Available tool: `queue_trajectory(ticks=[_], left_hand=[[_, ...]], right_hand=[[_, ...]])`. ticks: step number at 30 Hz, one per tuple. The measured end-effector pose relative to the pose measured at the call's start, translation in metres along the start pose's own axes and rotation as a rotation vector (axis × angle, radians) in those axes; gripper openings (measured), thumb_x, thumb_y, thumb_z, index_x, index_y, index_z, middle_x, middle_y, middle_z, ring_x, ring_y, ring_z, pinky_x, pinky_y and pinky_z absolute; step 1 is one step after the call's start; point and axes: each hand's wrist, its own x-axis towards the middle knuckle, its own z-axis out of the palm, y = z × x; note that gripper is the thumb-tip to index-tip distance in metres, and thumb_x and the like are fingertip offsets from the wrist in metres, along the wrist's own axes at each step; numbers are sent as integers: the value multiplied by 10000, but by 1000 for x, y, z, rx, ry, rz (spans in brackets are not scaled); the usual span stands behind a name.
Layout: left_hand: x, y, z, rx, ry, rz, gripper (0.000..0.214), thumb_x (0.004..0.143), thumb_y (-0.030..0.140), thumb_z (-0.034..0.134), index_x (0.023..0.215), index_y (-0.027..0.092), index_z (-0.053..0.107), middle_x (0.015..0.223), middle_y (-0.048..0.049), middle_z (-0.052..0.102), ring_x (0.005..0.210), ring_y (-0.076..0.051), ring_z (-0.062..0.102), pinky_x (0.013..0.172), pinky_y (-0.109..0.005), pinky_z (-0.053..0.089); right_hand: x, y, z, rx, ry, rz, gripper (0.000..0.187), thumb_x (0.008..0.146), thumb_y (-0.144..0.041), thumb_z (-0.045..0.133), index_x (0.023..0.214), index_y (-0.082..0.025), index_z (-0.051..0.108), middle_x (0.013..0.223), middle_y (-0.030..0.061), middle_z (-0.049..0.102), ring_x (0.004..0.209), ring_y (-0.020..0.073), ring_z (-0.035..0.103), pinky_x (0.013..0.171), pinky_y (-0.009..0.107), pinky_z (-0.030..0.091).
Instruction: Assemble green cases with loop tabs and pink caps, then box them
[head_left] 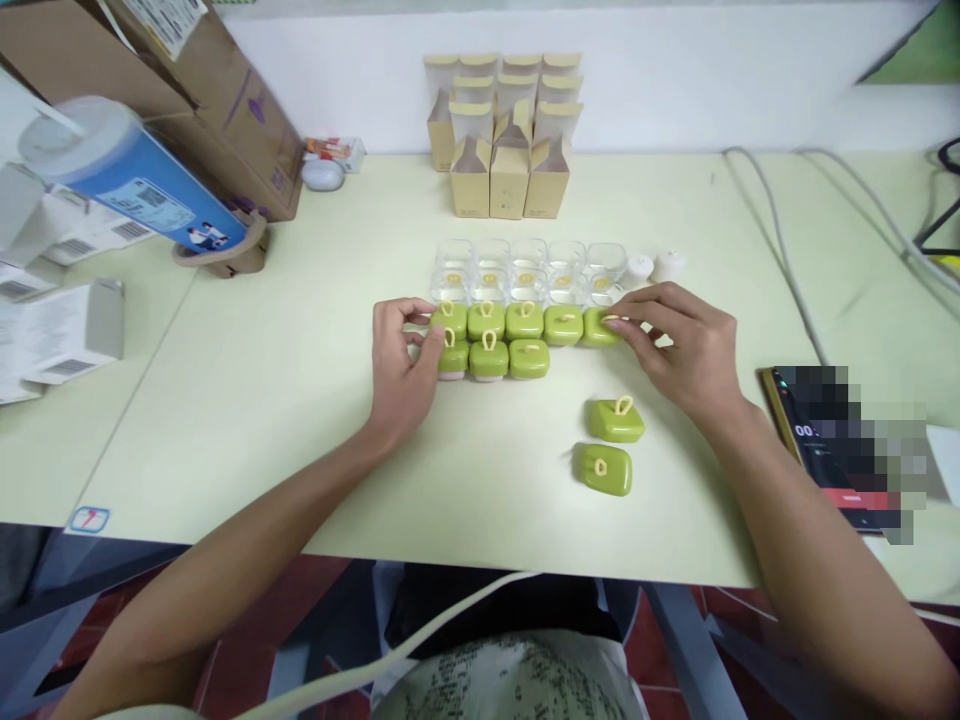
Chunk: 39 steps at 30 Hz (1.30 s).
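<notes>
Right grip [691, 335]: green case [597, 331] upright, long axis unclear

Green cases [489, 360] in two rows on the table [262, 350], five at back, three in front, yellow loops [489, 338] on top; left hand [405, 365] at the left end of both rows, thumb against the front one; right hand [679, 345] pinching the loop of the right-end case [598, 328], back row. Two loose cases [616, 423] nearer the front edge. Clear containers [529, 270] just behind the rows, open cartons [508, 185] by the wall [675, 80], phone [825, 440] far right, blue cup [150, 185] left
</notes>
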Motion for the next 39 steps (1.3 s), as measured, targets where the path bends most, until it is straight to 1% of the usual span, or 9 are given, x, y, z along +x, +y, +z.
queue_trajectory(ticks=[9, 14, 21, 24, 26, 29, 32, 35, 39], left_hand=[[0, 1, 0, -7, -9, -14, 170, 1020, 346, 685, 1169, 277, 641, 1253, -70, 635, 1143, -214, 643, 902, -354, 564], [0, -1, 0, -6, -11, -10, 183, 1018, 330, 682, 1187, 275, 638, 1267, -73, 635, 1152, -213, 641, 905, -351, 566], [-2, -3, 0, 58, 1, 53, 256, 1066, 474, 653, 1230, 285, 598, 1297, -87, 601, 1223, -246, 616, 970, -404, 574], [-6, 6, -3, 139, 72, 252, 261, 1047, 404, 670, 1270, 296, 587, 1328, -109, 578, 1309, -297, 582, 1033, -488, 572], [-14, 17, -4, 168, 60, 487, 276, 1007, 296, 697, 1266, 312, 602, 1292, -101, 605, 1276, -306, 604, 1064, -532, 573], [-35, 37, 1, 122, -229, 864, 326, 954, 155, 670, 1253, 282, 644, 1264, -99, 685, 1251, -275, 679, 1078, -485, 621], [-60, 53, 12, 183, -575, 1088, 409, 994, 166, 610, 1389, 241, 682, 1587, -93, 658, 1582, -343, 542, 1181, -478, 616], [-74, 57, 22, 342, -689, 1274, 424, 1071, 274, 621, 1488, 278, 700, 1779, 0, 516, 1643, -393, 472, 1216, -499, 583], [-75, 54, 23, 420, -681, 1345, 392, 1104, 302, 630, 1482, 283, 731, 1755, -8, 551, 1478, -315, 606, 1073, -420, 607]], right_hand=[[2, -3, 5, 11, 4, 27, 180, 1095, -299, 654, 1030, -307, 822, 1045, 71, 844, 971, 288, 819, 750, 459, 683], [-2, 1, 7, 20, 20, 4, 198, 1087, -313, 687, 1234, -288, 817, 1147, 86, 813, 801, 224, 768, 619, 380, 622], [-4, 7, 5, -89, 79, -4, 378, 1105, -536, 662, 1387, -308, 766, 1277, 111, 758, 668, 162, 640, 597, 369, 542], [-2, 9, -3, -111, 201, 40, 398, 1174, -533, 495, 1309, -292, 781, 1190, 133, 774, 800, 226, 690, 648, 398, 537], [-1, 15, -6, -134, 272, 121, 379, 1192, -450, 439, 1286, -293, 771, 1180, 154, 774, 907, 279, 707, 711, 439, 558], [0, 32, -3, -179, 271, 212, 316, 1151, -329, 524, 1407, -306, 707, 1312, 176, 751, 1090, 366, 683, 851, 545, 590], [1, 56, 9, -218, 221, 202, 469, 1090, -268, 638, 1554, -325, 604, 1442, 175, 719, 1280, 430, 581, 1046, 673, 524], [-1, 79, 23, -216, 215, 205, 428, 1062, -262, 703, 1485, -320, 669, 1382, 171, 728, 1214, 380, 585, 1080, 654, 498], [-5, 90, 30, -156, 252, 298, 197, 1045, -299, 752, 1236, -284, 797, 1268, 171, 653, 1074, 307, 645, 931, 529, 600]])
